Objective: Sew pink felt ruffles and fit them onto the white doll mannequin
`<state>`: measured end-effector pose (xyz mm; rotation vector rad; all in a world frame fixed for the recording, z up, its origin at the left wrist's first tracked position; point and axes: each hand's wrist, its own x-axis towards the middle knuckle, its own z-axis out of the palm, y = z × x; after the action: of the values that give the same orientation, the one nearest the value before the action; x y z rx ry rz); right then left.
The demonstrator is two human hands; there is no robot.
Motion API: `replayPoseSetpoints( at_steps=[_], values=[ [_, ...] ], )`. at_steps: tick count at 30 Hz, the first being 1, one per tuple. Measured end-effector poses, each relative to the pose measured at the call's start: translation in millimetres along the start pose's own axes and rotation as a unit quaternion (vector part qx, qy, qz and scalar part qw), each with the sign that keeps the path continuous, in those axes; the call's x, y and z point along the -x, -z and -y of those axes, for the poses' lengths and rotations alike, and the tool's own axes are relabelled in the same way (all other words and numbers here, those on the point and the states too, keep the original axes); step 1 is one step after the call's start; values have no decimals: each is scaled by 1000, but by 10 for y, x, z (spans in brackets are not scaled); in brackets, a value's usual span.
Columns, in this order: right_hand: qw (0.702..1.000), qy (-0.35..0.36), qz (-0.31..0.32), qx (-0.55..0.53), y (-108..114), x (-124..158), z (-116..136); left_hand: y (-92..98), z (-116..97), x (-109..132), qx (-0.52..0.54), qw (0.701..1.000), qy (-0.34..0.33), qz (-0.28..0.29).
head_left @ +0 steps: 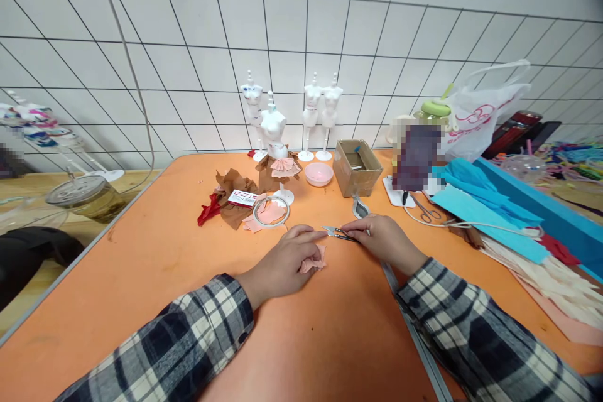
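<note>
My left hand (pixel 291 259) rests on the orange table with a small gathered piece of pink fabric (pixel 315 260) under its curled fingers. Its index finger stretches to the right, close to the tips of the thread snips (pixel 340 234). Those snips are pinched in my right hand (pixel 377 236), blades pointing left. Beyond my left hand, a round embroidery hoop (pixel 271 211) lies on flat pink fabric (pixel 255 220). A small white dress form (pixel 274 125) wearing a pink ruffle (pixel 285 167) stands behind the hoop.
At the back are more dress forms (pixel 311 107), a pink bowl (pixel 319 174) and a cardboard box (pixel 358 169). Brown fabric (pixel 235 183) and a small white-and-red box (pixel 242 198) lie left. To the right are scissors (pixel 428 212), a white cable (pixel 466 225) and blue fabric (pixel 494 217).
</note>
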<state>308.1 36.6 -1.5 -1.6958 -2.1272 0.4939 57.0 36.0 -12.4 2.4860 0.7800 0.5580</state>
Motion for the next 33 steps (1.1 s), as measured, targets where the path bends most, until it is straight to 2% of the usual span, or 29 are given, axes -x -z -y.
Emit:
replayPoseSetpoints(
  at_steps=[9,15,20,25,29,33],
  values=[
    [999,-9,-23,-43,-35,9,30,-8,15,5,-5,1000,6,3],
    [998,42,-42,9,-52,9,-21,-13,30,11,-9,1000,5,6],
    [988,97,-107,51,-66,-22,-59,-13,26,14,-3,1000,3,3],
    [998,60,-28,11,-105,3,-12,-19,32,17,4,1000,-14,-13],
    [992,109,-56,21,-101,13,14,5,24,12,-8,999,-10,-52],
    [995,71,-70,18,-59,-1,-6,31,32,6,-22,997,0,-73]
  ],
)
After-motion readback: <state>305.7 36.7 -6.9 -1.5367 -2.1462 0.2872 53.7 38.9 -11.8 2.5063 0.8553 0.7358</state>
